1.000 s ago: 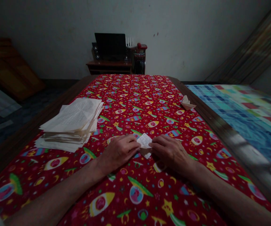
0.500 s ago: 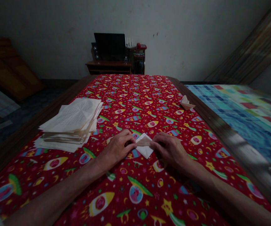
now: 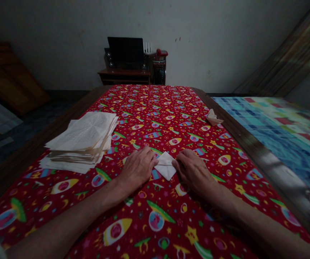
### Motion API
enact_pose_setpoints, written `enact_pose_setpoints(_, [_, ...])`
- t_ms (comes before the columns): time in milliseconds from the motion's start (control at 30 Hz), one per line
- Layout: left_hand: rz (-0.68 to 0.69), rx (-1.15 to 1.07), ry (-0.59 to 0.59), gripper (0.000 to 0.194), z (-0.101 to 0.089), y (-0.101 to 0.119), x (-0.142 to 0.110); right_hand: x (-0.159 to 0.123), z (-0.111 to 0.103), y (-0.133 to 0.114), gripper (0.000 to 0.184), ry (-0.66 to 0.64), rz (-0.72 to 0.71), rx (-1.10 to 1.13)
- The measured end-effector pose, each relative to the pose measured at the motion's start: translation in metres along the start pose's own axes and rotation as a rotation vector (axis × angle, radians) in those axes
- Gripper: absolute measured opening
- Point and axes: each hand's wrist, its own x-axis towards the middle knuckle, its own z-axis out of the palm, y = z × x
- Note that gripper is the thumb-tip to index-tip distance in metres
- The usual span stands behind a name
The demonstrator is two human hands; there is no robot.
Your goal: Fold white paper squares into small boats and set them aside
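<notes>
A small folded piece of white paper (image 3: 166, 168) lies on the red patterned cloth, diamond-shaped with a crease running across its middle. My left hand (image 3: 140, 163) pinches its left corner, thumb against the edge and the other fingers curled. At the opposite corner, my right hand (image 3: 191, 167) grips the paper between thumb and bent fingers. The undersides of both hands are hidden.
To the left sits a stack of loose paper sheets (image 3: 82, 133). A folded paper piece (image 3: 213, 118) rests near the right edge of the cloth (image 3: 155, 104). Beyond the table stand a black monitor (image 3: 126, 53) and speakers; a bed (image 3: 268, 126) lies at right.
The raised flap across the middle of the paper has been pressed flat into a crease. My fingers have closed in at both corners, my left hand turning more palm-down.
</notes>
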Motion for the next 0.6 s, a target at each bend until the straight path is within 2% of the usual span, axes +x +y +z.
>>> enact_pose_setpoints(133, [-0.014, -0.026, -0.008, 0.015, -0.003, 0.001, 0.0, 0.001, 0.003, 0.003, 0.026, 0.0, 0.026, -0.083])
enact_pose_setpoints(400, [-0.027, -0.071, -0.007, 0.01, -0.005, 0.0, -0.002, 0.001, 0.009, 0.01, 0.026, -0.012, -0.011, -0.18])
enact_pose_setpoints(467, [0.054, -0.047, 0.016, 0.014, -0.008, 0.002, -0.002, 0.004, 0.006, 0.008, 0.027, -0.064, 0.02, -0.206])
enact_pose_setpoints(600, [0.35, 0.102, -0.003, 0.024, -0.017, 0.01, 0.0, 0.012, -0.004, 0.002, 0.028, -0.191, 0.114, -0.22])
